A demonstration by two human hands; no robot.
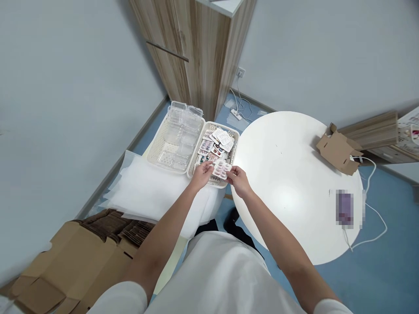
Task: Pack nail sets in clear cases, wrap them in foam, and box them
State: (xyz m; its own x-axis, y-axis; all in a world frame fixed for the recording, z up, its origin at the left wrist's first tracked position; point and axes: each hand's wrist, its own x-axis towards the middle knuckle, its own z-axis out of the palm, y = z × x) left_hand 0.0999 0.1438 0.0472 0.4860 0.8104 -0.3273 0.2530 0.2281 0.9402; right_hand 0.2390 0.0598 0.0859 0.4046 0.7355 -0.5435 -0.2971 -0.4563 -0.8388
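White shirt [225, 274], both hands [239, 181] holding pink-dotted card [221, 169]

Room rightward over the table [278, 174] — cabinet [199, 56] blocks ahead.

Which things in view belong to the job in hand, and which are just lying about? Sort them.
Likely part of the job:
pink-studded card, between left hand and right hand
basket of packs beneath it
clear boxes alongside (less certain)

Apparently lying about:
opened cardboard box on the round table
blurred purple thing, same table
folded cardboard
power strip on the floor
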